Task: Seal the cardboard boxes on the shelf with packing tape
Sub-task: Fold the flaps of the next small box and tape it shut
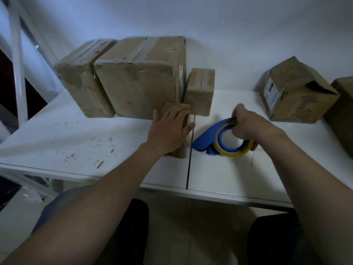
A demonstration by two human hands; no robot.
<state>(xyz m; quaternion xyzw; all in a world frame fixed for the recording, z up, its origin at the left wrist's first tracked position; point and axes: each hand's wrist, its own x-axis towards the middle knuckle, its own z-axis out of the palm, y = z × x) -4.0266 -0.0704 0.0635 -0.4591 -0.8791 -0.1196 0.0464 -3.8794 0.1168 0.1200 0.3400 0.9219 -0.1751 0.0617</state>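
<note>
My left hand (170,127) lies flat with spread fingers on top of a small cardboard box (181,150) near the middle of the white shelf (76,142). To its right, my right hand (246,123) grips a blue tape dispenser (206,138) by its roll of clear yellowish packing tape (235,152), which rests on the shelf. Behind the small box stand another small box (200,92), a large taped box (139,77) and a medium taped box (82,77). A crumpled box (298,92) with a torn top stands at the right.
A further box (343,111) is cut off at the right edge. The white wall (229,35) runs behind the boxes. A seam (189,169) splits the shelf surface down the middle. White metal frame bars (17,73) rise at the left.
</note>
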